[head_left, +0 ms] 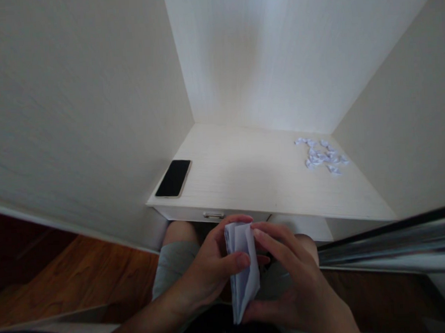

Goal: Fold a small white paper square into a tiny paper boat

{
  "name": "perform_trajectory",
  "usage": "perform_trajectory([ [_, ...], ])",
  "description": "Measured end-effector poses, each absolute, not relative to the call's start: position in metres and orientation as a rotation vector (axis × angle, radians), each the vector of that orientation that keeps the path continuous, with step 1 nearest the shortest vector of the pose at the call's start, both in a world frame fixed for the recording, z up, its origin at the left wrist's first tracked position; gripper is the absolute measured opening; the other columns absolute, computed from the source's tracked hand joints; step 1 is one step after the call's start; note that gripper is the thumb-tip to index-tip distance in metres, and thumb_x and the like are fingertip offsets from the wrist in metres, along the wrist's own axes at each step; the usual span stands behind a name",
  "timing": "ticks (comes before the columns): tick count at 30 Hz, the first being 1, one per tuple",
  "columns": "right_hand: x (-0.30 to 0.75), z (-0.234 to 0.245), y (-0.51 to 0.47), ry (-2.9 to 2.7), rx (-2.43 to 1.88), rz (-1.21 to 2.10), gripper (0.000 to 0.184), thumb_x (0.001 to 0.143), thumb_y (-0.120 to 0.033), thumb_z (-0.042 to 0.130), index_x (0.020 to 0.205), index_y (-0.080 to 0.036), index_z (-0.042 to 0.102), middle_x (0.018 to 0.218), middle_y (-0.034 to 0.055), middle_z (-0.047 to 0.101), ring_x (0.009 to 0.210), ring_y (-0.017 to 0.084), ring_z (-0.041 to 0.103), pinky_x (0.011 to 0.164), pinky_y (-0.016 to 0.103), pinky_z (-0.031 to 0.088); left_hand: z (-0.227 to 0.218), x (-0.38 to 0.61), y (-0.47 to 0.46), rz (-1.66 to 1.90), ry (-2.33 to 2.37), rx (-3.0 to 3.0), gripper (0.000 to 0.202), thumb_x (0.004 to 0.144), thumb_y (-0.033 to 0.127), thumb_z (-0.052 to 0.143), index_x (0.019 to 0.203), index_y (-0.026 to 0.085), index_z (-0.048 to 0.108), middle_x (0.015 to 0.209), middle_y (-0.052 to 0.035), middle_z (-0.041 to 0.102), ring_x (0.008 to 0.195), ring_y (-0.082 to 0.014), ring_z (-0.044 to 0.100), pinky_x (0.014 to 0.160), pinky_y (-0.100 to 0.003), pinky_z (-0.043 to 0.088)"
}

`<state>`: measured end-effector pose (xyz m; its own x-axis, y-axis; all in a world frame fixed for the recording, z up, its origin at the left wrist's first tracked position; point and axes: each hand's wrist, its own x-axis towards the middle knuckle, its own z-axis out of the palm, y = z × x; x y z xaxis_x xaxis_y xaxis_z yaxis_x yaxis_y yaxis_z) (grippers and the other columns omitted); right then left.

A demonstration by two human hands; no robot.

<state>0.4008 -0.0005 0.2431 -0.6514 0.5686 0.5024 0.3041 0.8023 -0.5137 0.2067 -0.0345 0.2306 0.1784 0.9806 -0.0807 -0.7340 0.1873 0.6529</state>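
A folded wad of white paper (244, 279) is held upright over my lap, its layers partly spread at the top and along the right side. My left hand (212, 264) grips it from the left, the thumb pressed on its front and the fingers behind. On the right edge, my right hand (290, 277) holds the paper with fingertips at the top corner and the thumb near the bottom corner. Both hands are just in front of the white desk's front edge.
On the white desk (241, 170) a phone (174, 179) lies at the left. Several small crumpled or twisted paper bits (321, 156) are scattered at the back right. White panels (129, 92) enclose the desk on both sides and behind. A drawer handle (213, 215) shows below the top.
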Motion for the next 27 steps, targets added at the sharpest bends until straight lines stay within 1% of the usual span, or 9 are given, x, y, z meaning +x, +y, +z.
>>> perform_trajectory([
  [3, 0.398, 0.245, -0.004, -2.273, -0.67, 0.65, 0.12, 0.062, -0.061, 0.092, 0.159, -0.024, 0.032, 0.157, 0.0146, 0.047, 0.141, 0.028, 0.052, 0.107, 0.036, 0.055, 0.23, 0.208, -0.033, 1.321, 0.656, 0.505, 0.053, 0.07, 0.02, 0.093, 0.115, 0.023, 0.066, 0.102, -0.0042, 0.074, 0.081, -0.017, 0.074, 0.071, -0.026, 0.062],
  [5, 0.393, 0.245, -0.006, -2.194, -0.741, 0.714, 0.117, 0.063, -0.057, 0.092, 0.159, -0.025, 0.033, 0.156, 0.0133, 0.05, 0.14, 0.028, 0.053, 0.108, 0.037, 0.054, 0.228, 0.208, -0.031, 1.346, 0.737, 0.486, 0.053, 0.07, 0.02, 0.092, 0.115, 0.023, 0.064, 0.102, -0.0046, 0.074, 0.083, -0.0176, 0.074, 0.075, -0.027, 0.062],
  [7, 0.388, 0.243, -0.007, -2.09, -0.845, 0.736, 0.092, 0.073, -0.044, 0.089, 0.152, -0.027, 0.045, 0.145, 0.0095, 0.062, 0.129, 0.025, 0.063, 0.104, 0.036, 0.056, 0.224, 0.207, -0.029, 1.373, 0.823, 0.483, 0.054, 0.071, 0.022, 0.092, 0.116, 0.022, 0.063, 0.101, -0.0052, 0.074, 0.086, -0.0172, 0.072, 0.077, -0.027, 0.061],
  [9, 0.383, 0.241, -0.006, -1.959, -0.937, 0.79, 0.057, 0.081, -0.031, 0.083, 0.135, -0.029, 0.063, 0.122, 0.004, 0.076, 0.108, 0.021, 0.073, 0.095, 0.032, 0.06, 0.22, 0.206, -0.026, 1.385, 0.899, 0.492, 0.056, 0.071, 0.024, 0.091, 0.119, 0.022, 0.061, 0.1, -0.0047, 0.072, 0.085, -0.0161, 0.07, 0.076, -0.027, 0.06],
  [11, 0.38, 0.237, -0.005, -1.806, -1.02, 0.902, 0.027, 0.086, -0.027, 0.077, 0.113, -0.029, 0.076, 0.097, -0.0003, 0.08, 0.086, 0.017, 0.076, 0.081, 0.027, 0.062, 0.217, 0.204, -0.024, 1.394, 0.954, 0.502, 0.058, 0.072, 0.025, 0.091, 0.122, 0.022, 0.06, 0.098, -0.0035, 0.071, 0.082, -0.0154, 0.068, 0.073, -0.026, 0.059],
  [13, 0.38, 0.233, -0.003, -1.671, -1.098, 0.982, 0.012, 0.089, -0.028, 0.073, 0.1, -0.029, 0.08, 0.084, -0.0016, 0.08, 0.074, 0.015, 0.075, 0.07, 0.024, 0.061, 0.215, 0.201, -0.02, 1.413, 0.985, 0.515, 0.059, 0.072, 0.024, 0.091, 0.122, 0.022, 0.06, 0.096, -0.0023, 0.069, 0.08, -0.0145, 0.066, 0.07, -0.025, 0.057],
  [18, 0.381, 0.223, 0.002, -1.479, -1.214, 1.006, 0.013, 0.089, -0.033, 0.073, 0.095, -0.026, 0.082, 0.084, 0.0015, 0.081, 0.072, 0.017, 0.076, 0.064, 0.026, 0.062, 0.216, 0.195, -0.012, 1.413, 0.973, 0.537, 0.058, 0.07, 0.024, 0.091, 0.12, 0.024, 0.061, 0.092, -0.0019, 0.069, 0.077, -0.0145, 0.066, 0.066, -0.023, 0.056],
  [22, 0.388, 0.217, 0.005, -1.317, -1.313, 1.003, 0.017, 0.084, -0.036, 0.078, 0.092, -0.022, 0.083, 0.079, 0.0039, 0.08, 0.064, 0.018, 0.073, 0.058, 0.028, 0.061, 0.216, 0.195, -0.01, 1.395, 0.936, 0.536, 0.061, 0.071, 0.028, 0.088, 0.123, 0.025, 0.057, 0.102, -0.0051, 0.072, 0.083, -0.018, 0.07, 0.073, -0.028, 0.059],
  [27, 0.405, 0.211, 0.011, -1.042, -1.376, 0.986, 0.025, 0.079, -0.039, 0.084, 0.093, -0.018, 0.082, 0.083, 0.0066, 0.08, 0.067, 0.018, 0.071, 0.061, 0.029, 0.06, 0.214, 0.176, 0.013, 1.304, 1.357, 1.181, 0.052, 0.096, 0.047, 0.051, 0.14, 0.021, 0.041, 0.124, -0.0168, 0.07, 0.1, -0.0272, 0.074, 0.08, -0.043, 0.062],
])
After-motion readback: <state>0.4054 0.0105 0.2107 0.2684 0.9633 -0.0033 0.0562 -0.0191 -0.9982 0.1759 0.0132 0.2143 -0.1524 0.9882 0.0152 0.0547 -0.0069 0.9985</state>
